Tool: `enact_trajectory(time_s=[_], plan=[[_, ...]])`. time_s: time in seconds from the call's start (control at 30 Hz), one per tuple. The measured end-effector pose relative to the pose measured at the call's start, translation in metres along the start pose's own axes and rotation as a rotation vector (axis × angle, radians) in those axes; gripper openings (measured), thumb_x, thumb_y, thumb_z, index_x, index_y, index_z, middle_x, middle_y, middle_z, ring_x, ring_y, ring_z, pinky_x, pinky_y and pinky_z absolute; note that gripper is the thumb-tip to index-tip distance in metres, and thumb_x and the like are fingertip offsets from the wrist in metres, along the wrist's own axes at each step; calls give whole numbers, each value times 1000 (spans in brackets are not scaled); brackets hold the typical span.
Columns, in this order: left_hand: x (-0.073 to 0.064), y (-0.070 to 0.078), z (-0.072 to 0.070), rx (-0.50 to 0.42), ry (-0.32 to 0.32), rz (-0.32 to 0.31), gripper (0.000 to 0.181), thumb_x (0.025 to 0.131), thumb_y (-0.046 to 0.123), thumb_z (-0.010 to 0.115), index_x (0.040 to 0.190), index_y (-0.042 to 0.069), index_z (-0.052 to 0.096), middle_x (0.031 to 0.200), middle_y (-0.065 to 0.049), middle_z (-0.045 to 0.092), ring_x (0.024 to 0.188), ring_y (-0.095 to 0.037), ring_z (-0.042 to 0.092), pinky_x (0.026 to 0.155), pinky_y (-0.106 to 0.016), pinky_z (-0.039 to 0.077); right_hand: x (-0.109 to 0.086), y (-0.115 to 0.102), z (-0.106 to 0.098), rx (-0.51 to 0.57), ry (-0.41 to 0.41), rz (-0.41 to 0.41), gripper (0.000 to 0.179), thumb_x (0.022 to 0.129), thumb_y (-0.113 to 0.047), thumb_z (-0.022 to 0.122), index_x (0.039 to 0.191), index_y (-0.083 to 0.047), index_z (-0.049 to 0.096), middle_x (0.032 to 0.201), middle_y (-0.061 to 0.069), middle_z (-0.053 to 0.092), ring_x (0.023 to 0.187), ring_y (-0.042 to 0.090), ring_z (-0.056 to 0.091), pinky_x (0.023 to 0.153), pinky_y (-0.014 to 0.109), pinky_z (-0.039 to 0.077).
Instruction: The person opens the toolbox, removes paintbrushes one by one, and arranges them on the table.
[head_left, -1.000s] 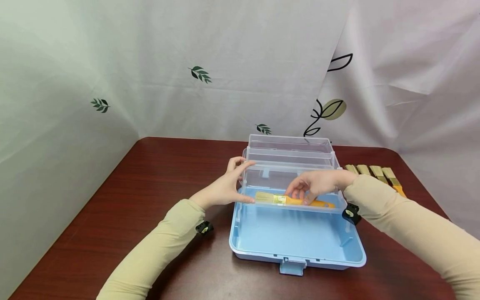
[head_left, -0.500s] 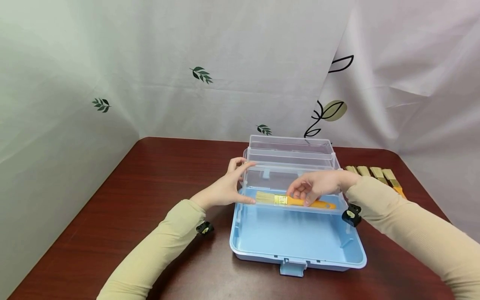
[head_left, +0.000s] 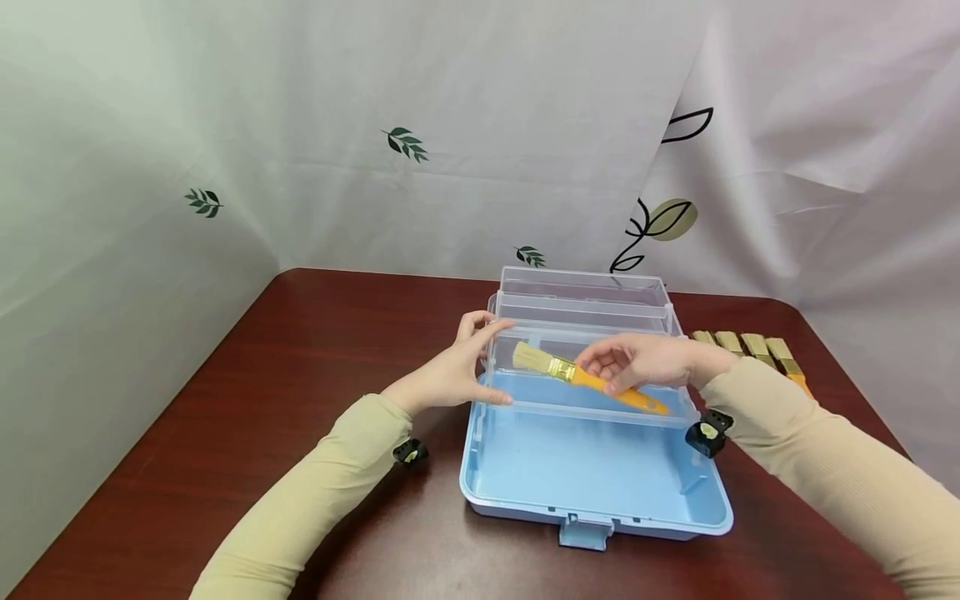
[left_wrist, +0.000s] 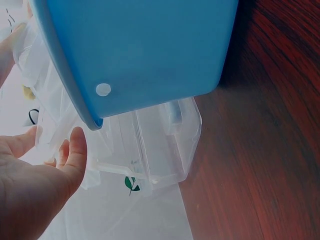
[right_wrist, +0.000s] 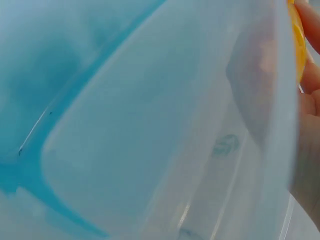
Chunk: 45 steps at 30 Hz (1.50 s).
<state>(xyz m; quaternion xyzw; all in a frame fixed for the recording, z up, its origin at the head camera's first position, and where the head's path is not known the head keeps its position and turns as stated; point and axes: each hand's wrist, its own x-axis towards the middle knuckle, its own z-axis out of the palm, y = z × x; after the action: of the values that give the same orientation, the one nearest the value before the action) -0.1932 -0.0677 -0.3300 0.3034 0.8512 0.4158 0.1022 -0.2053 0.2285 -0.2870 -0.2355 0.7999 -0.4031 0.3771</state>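
In the head view my right hand (head_left: 633, 362) pinches the yellow handle of a paintbrush (head_left: 588, 379) over a clear plastic tray (head_left: 585, 410). The brush tilts, its pale bristles up and to the left. My left hand (head_left: 457, 371) grips the left end of that tray, thumb at the front and fingers toward the back. Below the trays stands a blue toolbox (head_left: 592, 467) with its lid raised. From the left wrist, my left hand (left_wrist: 45, 175) shows beside the toolbox wall (left_wrist: 145, 55). Clear plastic partly hides my right hand (right_wrist: 307, 120) in the right wrist view.
Several more paintbrushes (head_left: 757, 346) lie in a row on the dark red table (head_left: 360, 333), right of the toolbox. A latch (head_left: 585, 533) hangs at the box's front. More clear tiers (head_left: 585, 292) rise behind, and a white curtain (head_left: 480, 100) stands past the table.
The paintbrush lay level along the tray; my right hand has lifted it, and its bristle end has swung upward. My left hand has kept its place.
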Motion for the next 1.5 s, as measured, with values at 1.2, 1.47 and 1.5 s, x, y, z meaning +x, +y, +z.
enact_trajectory(time_s=[1.2, 1.47, 1.5], plan=[[0, -2, 2, -44, 3, 12, 95, 73, 16, 82, 149, 19, 25, 144, -8, 9, 104, -26, 48, 95, -50, 42, -40, 18, 16, 636, 230, -317, 36, 95, 2, 50, 118, -23, 60, 107, -2, 60, 91, 11, 57, 80, 22, 51], [0, -3, 1, -45, 7, 17, 96, 73, 15, 83, 149, 18, 25, 145, -8, 9, 109, -28, 47, 97, -49, 41, -45, 26, 20, 648, 251, -317, 35, 94, 3, 49, 118, -22, 59, 106, -1, 58, 89, 11, 57, 78, 21, 52], [-1, -3, 1, -42, 7, 17, 96, 73, 16, 83, 149, 18, 25, 145, -8, 9, 109, -28, 46, 97, -49, 42, -45, 27, 20, 649, 254, -317, 36, 94, 3, 49, 119, -22, 59, 106, -1, 58, 89, 11, 57, 79, 21, 52]])
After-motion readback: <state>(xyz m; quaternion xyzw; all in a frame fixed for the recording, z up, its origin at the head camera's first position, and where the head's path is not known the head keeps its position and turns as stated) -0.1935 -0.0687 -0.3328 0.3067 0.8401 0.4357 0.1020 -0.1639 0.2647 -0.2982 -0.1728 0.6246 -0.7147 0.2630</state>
